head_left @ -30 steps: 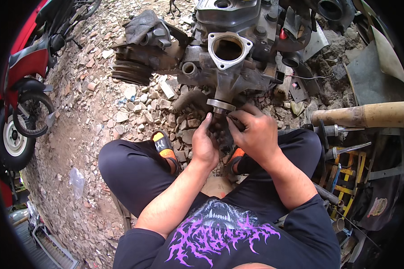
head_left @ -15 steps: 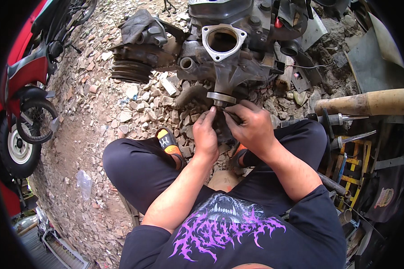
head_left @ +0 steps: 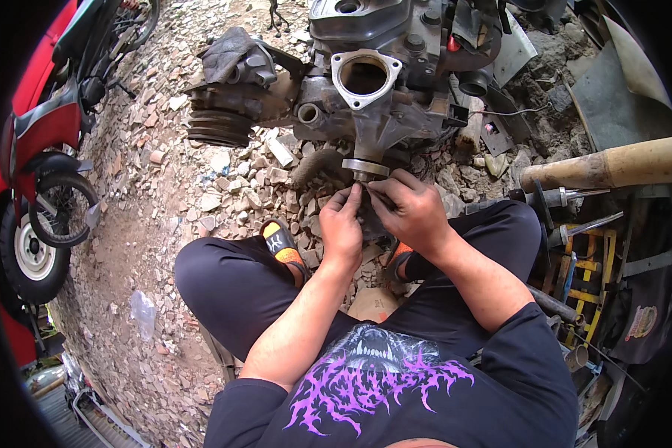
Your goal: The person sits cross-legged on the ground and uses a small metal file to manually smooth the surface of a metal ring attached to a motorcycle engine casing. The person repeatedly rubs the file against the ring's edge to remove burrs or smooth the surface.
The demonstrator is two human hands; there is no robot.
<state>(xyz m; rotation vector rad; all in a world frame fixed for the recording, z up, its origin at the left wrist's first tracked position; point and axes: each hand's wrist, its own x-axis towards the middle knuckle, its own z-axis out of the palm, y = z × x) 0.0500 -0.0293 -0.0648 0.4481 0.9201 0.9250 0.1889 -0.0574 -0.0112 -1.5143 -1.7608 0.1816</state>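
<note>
A greasy engine point(head_left: 384, 123) stands in front of me on the rubble. From its front a shaft sticks out toward me, bearing a round metal flange point(head_left: 365, 166). Just below the flange, my left hand point(head_left: 341, 224) has its thumb raised against the end of the shaft, the fingers curled. My right hand point(head_left: 409, 210) is pinched close beside it, thumb and forefinger together at the same spot. Whatever sits between the fingertips is too small and too hidden to make out. Above the shaft, a three-cornered opening point(head_left: 366, 78) in the housing gapes upward.
A ribbed pulley point(head_left: 220, 128) juts out at the engine's left. At right lie a thick bamboo pole point(head_left: 605, 164), metal shafts and a yellow frame point(head_left: 593, 291). A red motorcycle point(head_left: 48, 134) stands far left. Broken stones and a plastic bag point(head_left: 142, 315) cover the ground.
The view has shifted slightly, so the engine sits a little lower and further left. Both hands stay at the shaft end, with only small finger movements.
</note>
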